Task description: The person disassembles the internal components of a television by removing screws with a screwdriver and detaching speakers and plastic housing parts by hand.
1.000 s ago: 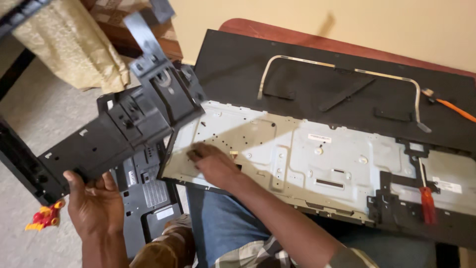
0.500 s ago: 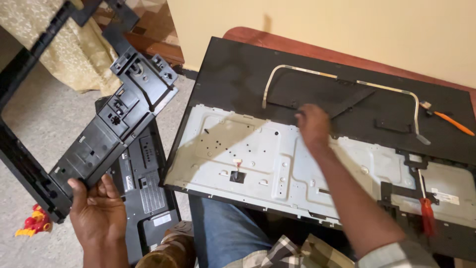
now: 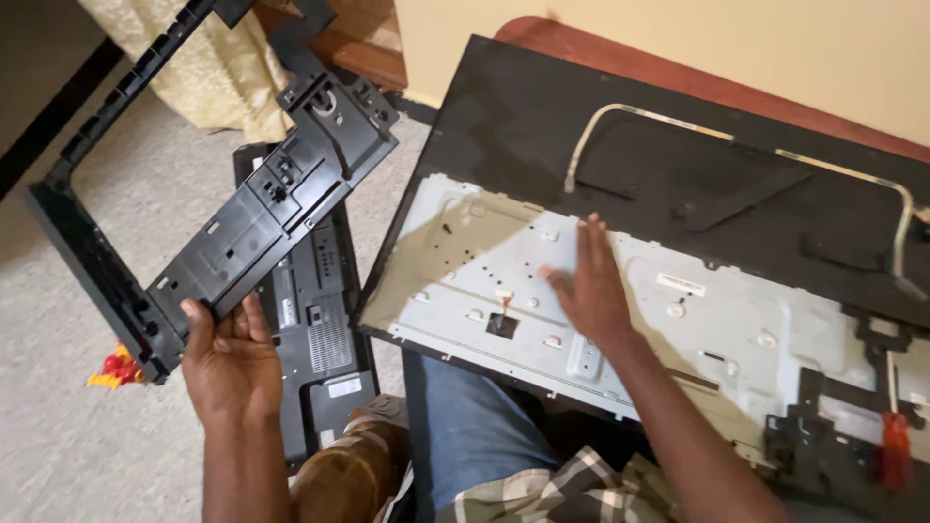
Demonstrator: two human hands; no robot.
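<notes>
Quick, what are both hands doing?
Left hand: closed on the black plastic frame.
Right hand: open, flat on the metal panel.

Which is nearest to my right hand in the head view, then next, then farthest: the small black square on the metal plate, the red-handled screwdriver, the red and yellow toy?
From the right hand:
1. Small black square, just left.
2. Red-handled screwdriver, lower right.
3. Red and yellow toy, far left on the carpet.

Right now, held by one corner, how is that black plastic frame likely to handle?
The frame is probably light: the left hand alone holds it up. Long, thin and open, it may flex or twist. Gripped at one end, it could swing.
</notes>
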